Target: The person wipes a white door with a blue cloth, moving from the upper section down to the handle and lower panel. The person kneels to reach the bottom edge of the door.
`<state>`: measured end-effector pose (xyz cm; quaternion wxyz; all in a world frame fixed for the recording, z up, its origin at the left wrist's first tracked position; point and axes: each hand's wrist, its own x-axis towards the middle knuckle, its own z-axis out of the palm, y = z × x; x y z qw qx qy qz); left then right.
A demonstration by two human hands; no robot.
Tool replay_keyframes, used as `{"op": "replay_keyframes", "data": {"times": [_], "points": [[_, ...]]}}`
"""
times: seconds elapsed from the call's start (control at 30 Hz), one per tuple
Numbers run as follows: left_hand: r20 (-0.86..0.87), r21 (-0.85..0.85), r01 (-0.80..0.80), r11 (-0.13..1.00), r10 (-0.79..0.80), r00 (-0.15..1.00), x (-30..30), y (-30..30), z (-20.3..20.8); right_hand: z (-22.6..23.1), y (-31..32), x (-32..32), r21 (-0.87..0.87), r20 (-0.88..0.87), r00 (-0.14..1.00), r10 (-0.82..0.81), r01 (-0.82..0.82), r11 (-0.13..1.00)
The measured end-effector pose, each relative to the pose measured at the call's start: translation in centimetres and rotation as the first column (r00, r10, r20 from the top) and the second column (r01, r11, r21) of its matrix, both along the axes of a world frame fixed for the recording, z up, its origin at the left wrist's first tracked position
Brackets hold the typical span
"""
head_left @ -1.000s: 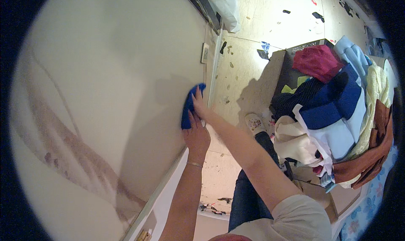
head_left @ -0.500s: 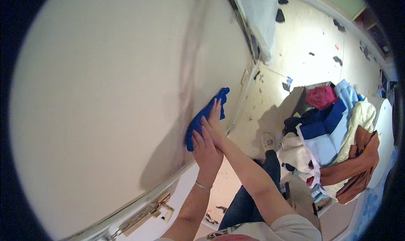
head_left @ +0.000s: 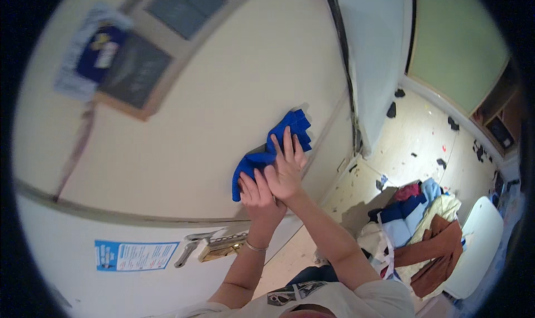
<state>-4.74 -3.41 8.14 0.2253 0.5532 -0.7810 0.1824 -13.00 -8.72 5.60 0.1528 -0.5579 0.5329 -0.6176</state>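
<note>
A blue cloth (head_left: 253, 161) is bunched against a large upright cream panel (head_left: 223, 89). My right hand (head_left: 288, 170) presses the cloth's upper part with its fingers stretched over it. Lower and further left, my left hand (head_left: 258, 194) bears on the cloth's lower end, fingers slightly bent. The two hands touch near the right thumb and wrist. Part of the cloth lies hidden under my fingers.
A white door with a metal handle (head_left: 186, 251), brass lock (head_left: 220, 248) and chain adjoins the panel. A blue-and-white notice (head_left: 136, 255) hangs there. Framed dark boards (head_left: 136, 70) are higher up. Piled clothes (head_left: 429, 245) stand right, beside a rounded white board (head_left: 479, 245); dark scraps (head_left: 392, 110) litter the floor.
The view has swung, bringing the dark boards, notice and door handle into sight. Both hands stay on the cloth, which is now bunched into a different shape, its upper end more spread.
</note>
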Motion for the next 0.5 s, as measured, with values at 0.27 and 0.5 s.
{"op": "replay_keyframes", "data": {"times": [0.27,0.5], "points": [[0.053,-0.055,-0.098,0.994,0.101,0.993,0.9,0.4,7.6,2.6,1.4,1.2,-0.059,0.017,0.994,0.104,-0.103,0.993],[0.106,-0.199,-0.094,0.975,0.117,0.988,3.0,2.2,17.3,7.9,2.7,3.7,-0.286,-0.192,0.954,0.229,-0.278,0.917]]}}
